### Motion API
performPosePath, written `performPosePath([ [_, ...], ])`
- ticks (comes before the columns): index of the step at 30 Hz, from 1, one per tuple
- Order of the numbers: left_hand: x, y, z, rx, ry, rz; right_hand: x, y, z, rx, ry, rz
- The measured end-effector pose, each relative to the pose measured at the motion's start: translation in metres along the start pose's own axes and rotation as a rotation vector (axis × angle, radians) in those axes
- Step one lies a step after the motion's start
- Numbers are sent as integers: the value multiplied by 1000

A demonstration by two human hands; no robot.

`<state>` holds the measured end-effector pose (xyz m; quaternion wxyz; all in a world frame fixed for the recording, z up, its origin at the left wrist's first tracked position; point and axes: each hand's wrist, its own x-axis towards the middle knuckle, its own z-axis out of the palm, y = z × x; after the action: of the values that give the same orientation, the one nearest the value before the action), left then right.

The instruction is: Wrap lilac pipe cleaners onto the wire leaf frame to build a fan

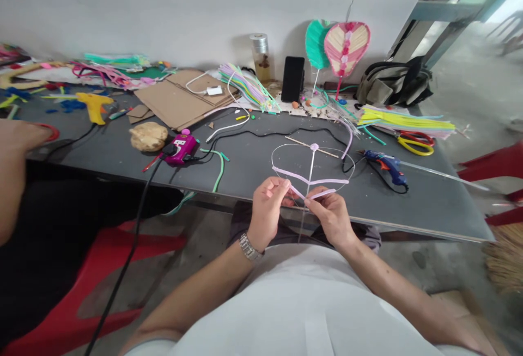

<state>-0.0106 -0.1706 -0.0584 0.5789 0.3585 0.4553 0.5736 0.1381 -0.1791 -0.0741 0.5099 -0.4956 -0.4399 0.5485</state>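
A thin wire frame [272, 155], rounded like a fan, stands out over the table's front edge. A white stem [312, 165] runs down its middle, topped by a lilac knob [314, 147]. One lilac pipe cleaner [327, 182] spans the frame in a shallow V. Below it, a second lilac pipe cleaner [297, 190] also forms a V. My left hand [267, 203] pinches the left end of this lower one. With thumb and fingers closed, my right hand [332, 214] grips it close to the stem, its right end sticking out past the fingers.
A blue glue gun [386, 165] lies right, near scissors [417, 142] and yellow pipe cleaners [402, 122]. A phone [292, 79] and two finished fans [347, 48] stand behind. Left are a magenta power socket [182, 148], black cables, cardboard [175, 100] and another person's arm [20, 143].
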Motion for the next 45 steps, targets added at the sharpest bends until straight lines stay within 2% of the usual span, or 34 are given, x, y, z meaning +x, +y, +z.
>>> performPosePath([
  [8, 3, 0, -1, 12, 36, 12, 0, 0, 1, -29, 9, -10],
  [36, 4, 2, -3, -75, 16, -51, 0, 5, 0, 4, 22, 3],
  [45, 0, 0, -5, -107, 8, -128, -1, 6, 0, 24, 17, 25],
])
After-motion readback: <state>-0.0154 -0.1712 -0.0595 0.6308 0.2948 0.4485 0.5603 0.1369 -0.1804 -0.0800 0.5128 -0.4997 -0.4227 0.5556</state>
